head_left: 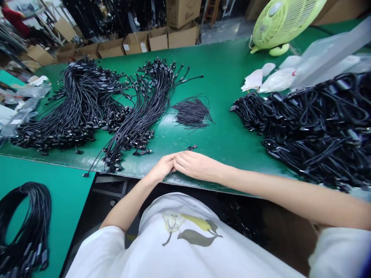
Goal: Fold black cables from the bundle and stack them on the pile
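Close to the table's front edge, my left hand [164,166] and my right hand [193,165] meet with fingers closed around a black cable [191,148]. A short end with a connector pokes out beyond my fingers; the rest of the cable is hidden in my grip. Just past my hands lies a small heap of thin black ties [193,112]. To the left of it, a long bundle of straight black cables [147,104] is spread out, and a larger pile of black cables [82,96] sits farther left.
Coiled, bundled black cables [313,123] cover the right of the green table [226,77]. A yellow-green fan [285,19] and white plastic bags [278,79] stand behind them. A looped cable bundle [34,208] rests on the lower-left table. Cardboard boxes [136,41] line the back.
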A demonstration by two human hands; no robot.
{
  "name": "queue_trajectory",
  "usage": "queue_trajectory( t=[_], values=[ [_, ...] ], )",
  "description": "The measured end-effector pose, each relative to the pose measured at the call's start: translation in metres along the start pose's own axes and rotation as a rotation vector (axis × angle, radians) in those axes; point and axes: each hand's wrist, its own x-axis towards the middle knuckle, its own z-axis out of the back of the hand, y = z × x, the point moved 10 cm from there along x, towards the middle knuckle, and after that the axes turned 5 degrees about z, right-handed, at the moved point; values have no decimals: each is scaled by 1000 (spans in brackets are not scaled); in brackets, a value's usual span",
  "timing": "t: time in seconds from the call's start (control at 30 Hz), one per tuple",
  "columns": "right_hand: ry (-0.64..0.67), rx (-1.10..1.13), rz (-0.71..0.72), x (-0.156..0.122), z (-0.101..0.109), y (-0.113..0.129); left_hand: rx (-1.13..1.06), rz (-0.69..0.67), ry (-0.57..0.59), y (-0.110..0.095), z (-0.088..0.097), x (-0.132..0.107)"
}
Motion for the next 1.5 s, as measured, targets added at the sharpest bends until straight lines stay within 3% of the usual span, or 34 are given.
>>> queue_trajectory(
  t=[0.13, 0.23, 0.33, 0.47, 0.57, 0.7, 0.8, 0.93, 1.03, 1.1, 1.2, 1.3, 1.4, 1.47, 1.5],
  values=[
    [101, -72, 50, 3, 6, 8, -165, 53, 51, 1, -9, -3],
    [203, -202, 158, 4, 4, 20, -146, 93, 104, 1, -21, -8],
    [269, -216, 129, 5, -3, 17, -104, 75, 104, -1, -26, -11],
    [306, -53, -151, 7, -21, -19, -208, -53, -61, -8, -10, -8],
    [185, 127, -443, 4, -27, -54, -373, -87, -165, -8, 8, -1],
    [-99, 322, -705, -10, -18, -73, -448, -71, 2, -15, 5, 7],
    [-273, 590, -776, -20, -15, -72, -345, -179, 58, -34, 8, -1],
    [-276, 911, -760, -25, -25, -75, 66, -346, -10, -55, 11, -18],
    [-276, 859, -839, -39, -22, -89, 520, -455, -5, -57, -7, -23],
    [-301, 728, -867, -44, -12, -90, 654, -483, -59, -54, -9, -19],
    [-282, 700, -724, -30, -6, -67, 513, -368, -122, -45, 3, -4],
    [-235, 956, -724, -24, -23, -52, 291, -219, -108, -38, 15, 2],
    [-159, 1166, -844, -34, -45, -53, 331, -247, 4, -44, 11, -9],
    [-111, 1086, -833, -38, -46, -57, 416, -280, 88, -43, 2, -16],
    [-101, 985, -803, -38, -43, -59, 436, -280, 78, -39, 3, -17]
  ],
)
